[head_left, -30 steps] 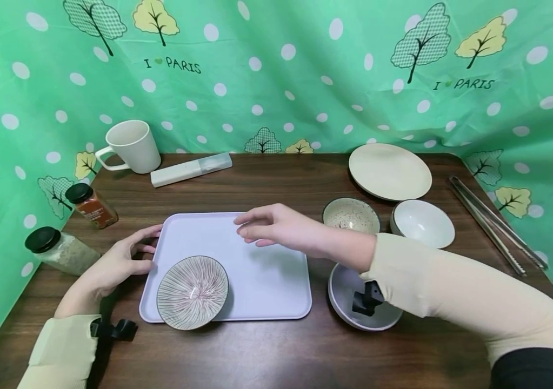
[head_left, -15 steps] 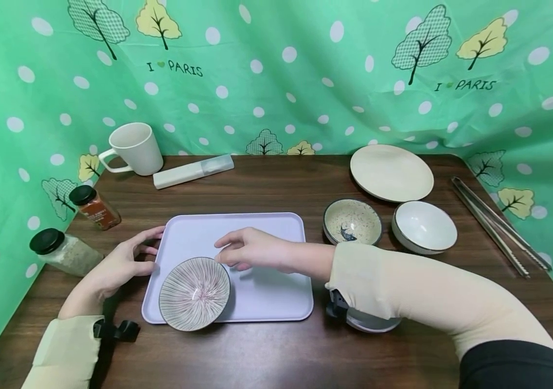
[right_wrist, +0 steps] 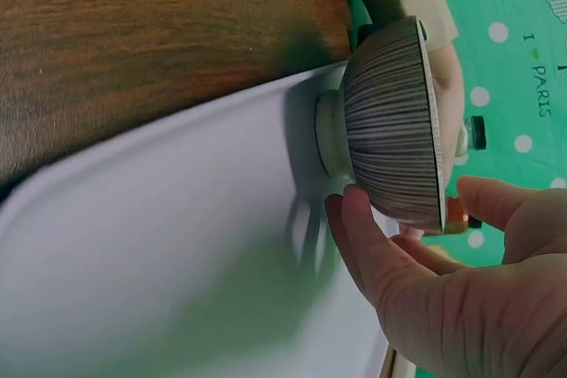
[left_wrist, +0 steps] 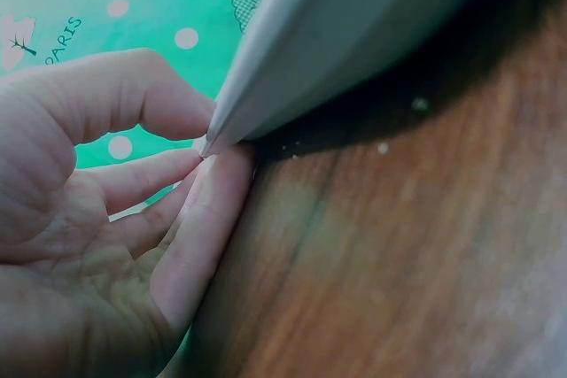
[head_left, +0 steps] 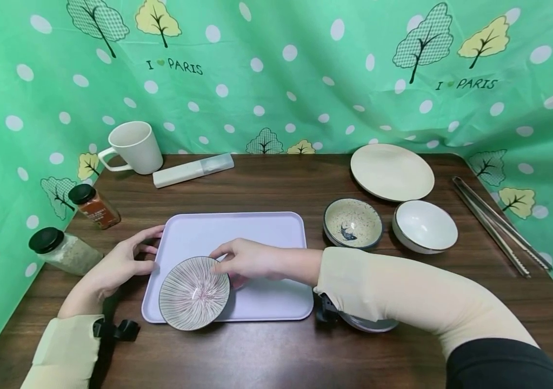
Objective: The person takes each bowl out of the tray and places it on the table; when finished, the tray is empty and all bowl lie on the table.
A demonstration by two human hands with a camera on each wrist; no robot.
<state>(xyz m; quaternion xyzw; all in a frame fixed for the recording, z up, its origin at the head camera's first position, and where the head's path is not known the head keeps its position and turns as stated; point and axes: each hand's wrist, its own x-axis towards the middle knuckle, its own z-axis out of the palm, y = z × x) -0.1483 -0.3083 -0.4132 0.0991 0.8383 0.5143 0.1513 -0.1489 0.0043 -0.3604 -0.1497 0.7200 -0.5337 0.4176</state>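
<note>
A striped ceramic bowl (head_left: 193, 297) stands at the left front of a pale lilac tray (head_left: 268, 216), and its rim overhangs the tray's front edge in the head view. My left hand (head_left: 119, 266) holds the tray's left rim between thumb and fingers. My right hand (head_left: 249, 259) straddles the bowl's right rim. In the right wrist view its fingertips (right_wrist: 357, 194) are at the outer wall near the bowl's foot. The thumb (right_wrist: 483, 199) sits just off the rim on the mouth side, with a small gap showing.
Left stand two spice jars (head_left: 95, 207), a white mug (head_left: 137, 148) and a white slim case (head_left: 192, 170). Right are a speckled bowl (head_left: 349, 219), a white bowl (head_left: 424, 224), a cream plate (head_left: 393, 172) and metal tongs (head_left: 492, 224). A grey dish (head_left: 373, 324) lies partly under my right sleeve.
My right hand has moved left and toward me, from above the tray's middle to the bowl's right rim. The left hand, bowl and tray have stayed in place.
</note>
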